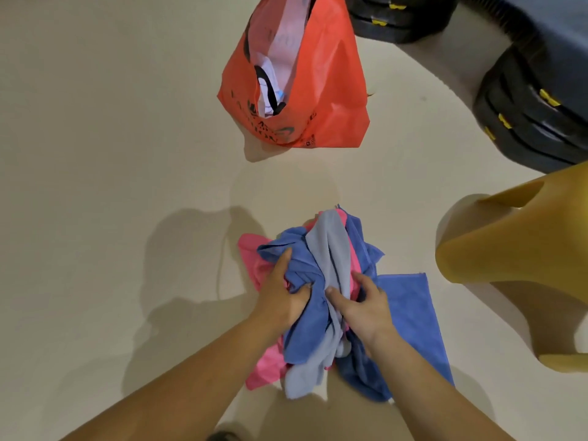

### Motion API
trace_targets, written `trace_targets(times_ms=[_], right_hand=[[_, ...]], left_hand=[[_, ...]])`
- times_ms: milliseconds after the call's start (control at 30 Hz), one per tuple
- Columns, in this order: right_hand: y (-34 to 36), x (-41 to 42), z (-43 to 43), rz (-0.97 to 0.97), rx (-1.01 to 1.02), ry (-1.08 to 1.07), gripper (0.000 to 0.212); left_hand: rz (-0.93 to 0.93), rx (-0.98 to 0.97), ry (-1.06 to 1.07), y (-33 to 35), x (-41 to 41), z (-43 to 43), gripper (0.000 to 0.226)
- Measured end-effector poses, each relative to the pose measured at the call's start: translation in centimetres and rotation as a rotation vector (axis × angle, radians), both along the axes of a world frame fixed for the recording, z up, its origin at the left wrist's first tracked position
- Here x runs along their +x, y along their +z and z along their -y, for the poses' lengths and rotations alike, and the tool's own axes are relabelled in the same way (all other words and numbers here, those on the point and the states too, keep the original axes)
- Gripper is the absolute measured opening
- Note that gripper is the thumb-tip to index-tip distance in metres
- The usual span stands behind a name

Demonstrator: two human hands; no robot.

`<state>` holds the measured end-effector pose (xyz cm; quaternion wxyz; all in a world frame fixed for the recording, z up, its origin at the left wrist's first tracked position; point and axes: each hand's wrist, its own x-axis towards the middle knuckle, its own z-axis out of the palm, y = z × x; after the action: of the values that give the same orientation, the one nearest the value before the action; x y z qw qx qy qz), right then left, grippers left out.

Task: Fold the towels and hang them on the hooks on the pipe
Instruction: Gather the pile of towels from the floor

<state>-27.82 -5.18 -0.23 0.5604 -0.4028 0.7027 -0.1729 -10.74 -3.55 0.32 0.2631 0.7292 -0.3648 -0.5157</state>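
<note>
A crumpled pile of towels in blue, pale blue and pink lies on the pale floor at lower centre. My left hand grips a blue towel at the pile's left side. The fingers of my right hand curl into the pale blue towel and the blue cloth beside it. A pink towel sticks out under the left hand. One blue towel lies spread flat to the right of the pile. No hooks or pipe are in view.
An orange plastic bag with cloth inside stands on the floor beyond the pile. A yellow-brown plastic stool is close on the right. Black stacked objects with yellow marks fill the upper right. Bare floor stretches to the left.
</note>
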Motion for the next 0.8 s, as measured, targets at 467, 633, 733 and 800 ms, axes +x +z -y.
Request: trace_targets(times_ms=[467,633,733,800], right_hand=[[21.6,0.8,5.4,0.367,-0.216,0.152,0.039],[40.3,-1.0,3.1,0.380,-0.251,0.149,0.029],[52.1,-2.7,0.2,0.374,-0.289,0.104,0.029],[59.9,-4.0,-2.2,0.335,-0.312,0.058,0.037]], left_hand=[[-0.082,-0.223,-0.161,21.4,1.6,4.7,0.071],[-0.148,-0.273,-0.151,38.9,-0.7,2.9,0.069],[-0.192,-0.265,-0.127,50.0,-2.7,0.6,0.066],[-0.205,-0.265,-0.126,57.5,-4.2,-1.4,0.065]])
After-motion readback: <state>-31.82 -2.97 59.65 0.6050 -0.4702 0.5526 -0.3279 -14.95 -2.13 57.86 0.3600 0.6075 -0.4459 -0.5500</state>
